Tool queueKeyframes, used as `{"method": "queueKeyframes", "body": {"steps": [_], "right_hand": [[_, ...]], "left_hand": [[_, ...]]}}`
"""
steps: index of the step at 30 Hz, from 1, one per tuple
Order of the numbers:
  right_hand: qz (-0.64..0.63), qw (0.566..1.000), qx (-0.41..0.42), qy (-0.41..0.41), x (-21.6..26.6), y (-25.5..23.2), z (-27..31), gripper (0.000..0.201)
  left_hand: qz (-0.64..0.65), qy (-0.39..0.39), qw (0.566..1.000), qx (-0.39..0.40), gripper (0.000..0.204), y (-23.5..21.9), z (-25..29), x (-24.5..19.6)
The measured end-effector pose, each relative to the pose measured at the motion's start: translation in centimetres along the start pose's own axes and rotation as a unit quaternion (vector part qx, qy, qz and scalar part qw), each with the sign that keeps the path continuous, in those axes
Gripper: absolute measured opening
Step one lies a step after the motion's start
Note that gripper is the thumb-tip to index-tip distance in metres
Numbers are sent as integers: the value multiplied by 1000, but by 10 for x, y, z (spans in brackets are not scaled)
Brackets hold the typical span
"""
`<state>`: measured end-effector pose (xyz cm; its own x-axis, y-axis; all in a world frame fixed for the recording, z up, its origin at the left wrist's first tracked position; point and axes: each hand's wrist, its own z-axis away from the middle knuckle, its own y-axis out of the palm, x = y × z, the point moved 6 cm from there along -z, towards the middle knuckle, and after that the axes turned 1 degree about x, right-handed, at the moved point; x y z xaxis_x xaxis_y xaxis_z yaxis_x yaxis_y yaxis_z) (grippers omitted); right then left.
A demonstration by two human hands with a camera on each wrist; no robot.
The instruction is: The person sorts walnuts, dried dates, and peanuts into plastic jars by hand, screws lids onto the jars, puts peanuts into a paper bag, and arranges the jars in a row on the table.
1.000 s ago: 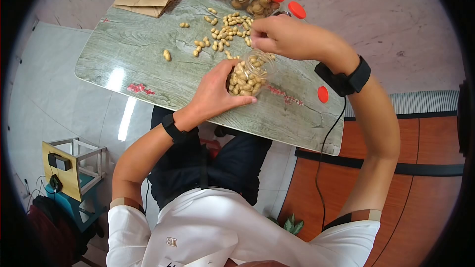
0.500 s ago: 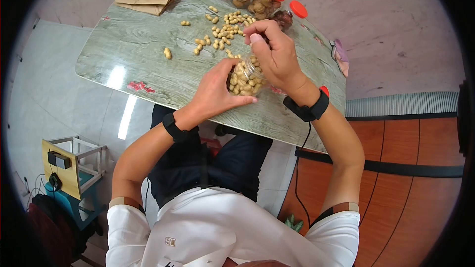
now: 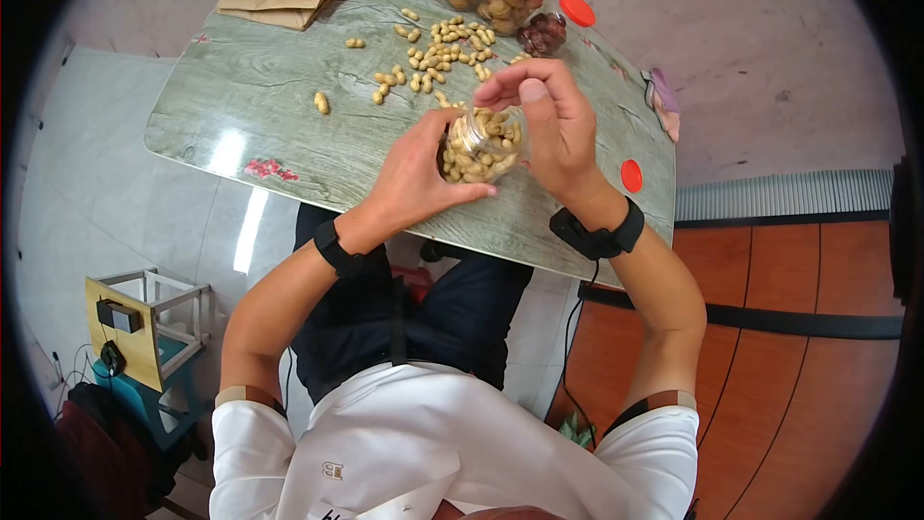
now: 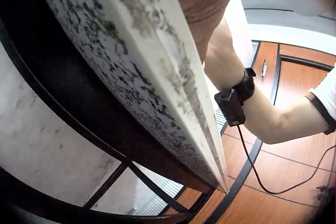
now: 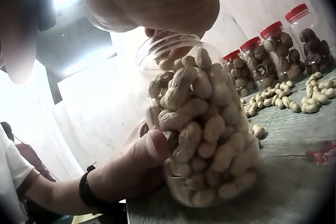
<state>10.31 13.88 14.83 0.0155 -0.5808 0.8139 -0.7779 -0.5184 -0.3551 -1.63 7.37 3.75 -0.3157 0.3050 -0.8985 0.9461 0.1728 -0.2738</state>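
My left hand grips a clear jar full of peanuts, thumb along its near side. The jar leans on the table, its lidless mouth tilted. At that mouth is my right hand, fingers together and slightly bent, thumb up; no peanut shows in it. The right wrist view has the peanuts filling the jar up to the neck, with fingertips right at the rim. Loose peanuts lie scattered beyond the jar. The left wrist view catches mainly the table's edge and underside.
Red-lidded jars of walnuts line the far edge, beside a red-lidded jar of dark red dried fruit. Brown paper bags lie at the far left. A loose red lid and a pinkish cloth lie on the right.
My right hand has come from beside the loose peanuts to the jar's mouth, and its fingers have loosened and straightened. The left hand keeps its grip on the jar.
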Motion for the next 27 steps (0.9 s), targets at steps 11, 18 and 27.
{"method": "queueKeyframes", "body": {"steps": [11,18,27], "right_hand": [[464,862,87,185,-51,-199,60,51],[507,745,179,394,-116,-255,150,83],[507,775,146,348,-113,-234,128,59]], "left_hand": [[-33,122,992,2,82,6,5,-13],[-46,95,994,38,87,8,2,-10],[-55,67,995,56,88,10,1,-8]]}}
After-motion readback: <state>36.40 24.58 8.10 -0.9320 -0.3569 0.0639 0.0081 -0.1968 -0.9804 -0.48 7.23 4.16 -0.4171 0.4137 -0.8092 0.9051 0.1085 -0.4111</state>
